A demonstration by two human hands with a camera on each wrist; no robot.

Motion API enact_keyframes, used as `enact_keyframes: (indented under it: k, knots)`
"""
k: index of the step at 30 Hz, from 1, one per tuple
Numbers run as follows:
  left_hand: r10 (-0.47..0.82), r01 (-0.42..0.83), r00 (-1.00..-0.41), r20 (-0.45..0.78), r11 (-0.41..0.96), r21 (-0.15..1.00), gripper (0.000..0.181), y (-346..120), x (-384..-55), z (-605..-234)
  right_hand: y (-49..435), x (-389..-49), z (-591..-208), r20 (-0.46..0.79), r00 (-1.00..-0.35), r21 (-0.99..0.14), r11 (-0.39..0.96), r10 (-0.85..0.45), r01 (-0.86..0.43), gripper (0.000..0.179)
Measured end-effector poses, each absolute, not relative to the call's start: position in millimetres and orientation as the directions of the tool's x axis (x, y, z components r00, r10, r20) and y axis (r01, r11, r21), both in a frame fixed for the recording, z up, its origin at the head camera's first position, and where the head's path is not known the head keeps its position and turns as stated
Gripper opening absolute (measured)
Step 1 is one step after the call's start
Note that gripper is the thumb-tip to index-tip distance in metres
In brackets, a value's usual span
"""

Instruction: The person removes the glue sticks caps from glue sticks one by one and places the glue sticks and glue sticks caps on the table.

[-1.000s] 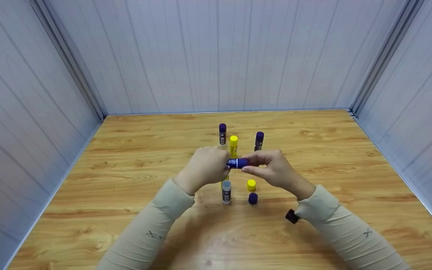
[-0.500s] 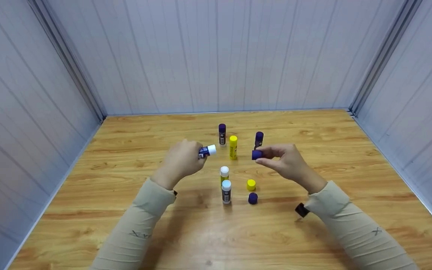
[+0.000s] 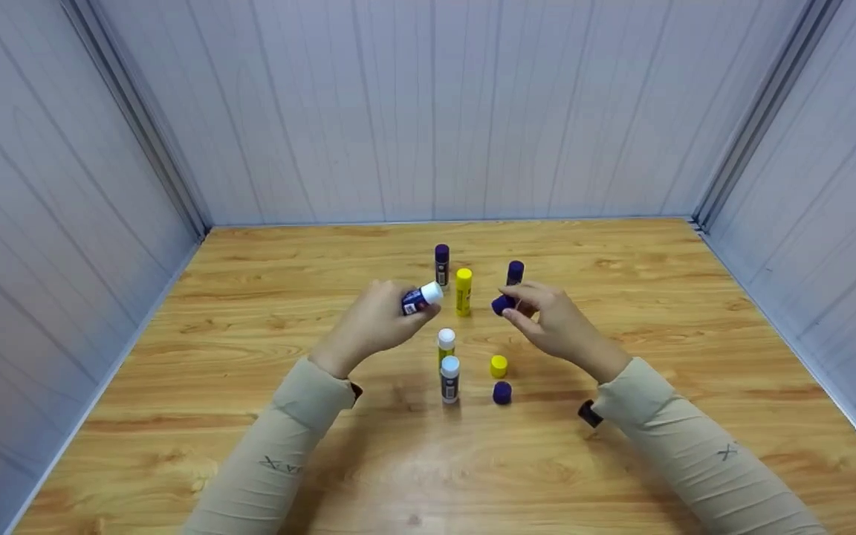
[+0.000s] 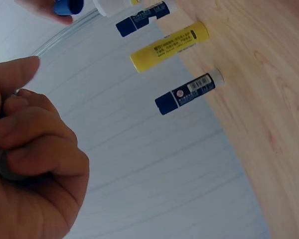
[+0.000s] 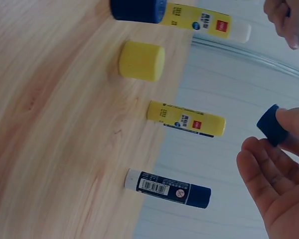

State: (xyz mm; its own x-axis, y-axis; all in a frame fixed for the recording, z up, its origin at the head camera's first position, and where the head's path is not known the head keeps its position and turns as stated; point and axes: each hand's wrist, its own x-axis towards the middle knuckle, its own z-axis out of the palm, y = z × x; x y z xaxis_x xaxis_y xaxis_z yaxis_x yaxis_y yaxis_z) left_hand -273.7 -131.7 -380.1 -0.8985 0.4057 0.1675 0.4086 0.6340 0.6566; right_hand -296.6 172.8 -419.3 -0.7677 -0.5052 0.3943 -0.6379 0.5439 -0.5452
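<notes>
My left hand [image 3: 372,323] grips an uncapped navy glue stick [image 3: 414,301], its white end pointing up and right. In the left wrist view the curled fingers [image 4: 45,129] hide most of that stick. My right hand [image 3: 565,331] pinches a dark blue cap [image 3: 501,305] between thumb and fingers, apart from the stick. The right wrist view shows the same cap [image 5: 272,124] at the fingertips. Below the hands stand two uncapped sticks, a yellow one [image 3: 446,343] and a navy one [image 3: 449,388]. A yellow cap [image 3: 498,366] and a dark blue cap [image 3: 501,393] rest to their right.
Three capped glue sticks stand upright farther back: a navy one [image 3: 441,266], a yellow one [image 3: 464,293] and another navy one [image 3: 515,273] partly behind the right hand. The wooden table [image 3: 264,297] is bounded by pale panel walls [image 3: 428,111] at the back and sides.
The cap came off the navy glue stick as my hands drew apart. Since then the left hand has shifted slightly right and the cap has tilted in my right hand.
</notes>
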Motion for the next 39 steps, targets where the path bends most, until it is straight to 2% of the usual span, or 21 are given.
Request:
enact_keyframes:
  k: [4, 8, 19, 23, 29, 34, 39]
  knots:
    - [0.384, 0.345, -0.913, 0.139, 0.543, 0.766, 0.028, -132, -274, -379, 168, -301, -423, 0.364, -0.767, -0.505, 0.58, -0.528, -0.639, 0.038]
    - [0.366, 0.309, -0.921, 0.132, 0.481, 0.821, 0.027, -131, -276, -380, 165, -304, -427, 0.289, -0.797, -0.507, 0.621, -0.53, -0.598, 0.039]
    - [0.372, 0.283, -0.92, 0.121, 0.418, 0.863, 0.042, -132, -280, -384, 157, -313, -437, 0.105, -0.837, -0.491, 0.703, -0.538, -0.514, 0.023]
    - [0.371, 0.285, -0.92, 0.13, 0.401, 0.871, 0.04, -132, -281, -386, 154, -315, -440, 0.031, -0.853, -0.491, 0.735, -0.521, -0.467, 0.02]
    - [0.409, 0.324, -0.898, 0.165, 0.359, 0.875, 0.033, -133, -281, -388, 152, -319, -446, 0.02, -0.841, -0.447, 0.748, -0.541, -0.491, 0.012]
    - [0.427, 0.283, -0.895, 0.13, 0.317, 0.905, 0.038, -134, -280, -389, 152, -321, -449, 0.013, -0.829, -0.423, 0.748, -0.559, -0.511, 0.012]
    - [0.445, 0.232, -0.889, 0.108, 0.236, 0.944, 0.029, -134, -279, -391, 152, -321, -451, 0.009, -0.816, -0.402, 0.745, -0.579, -0.533, 0.011]
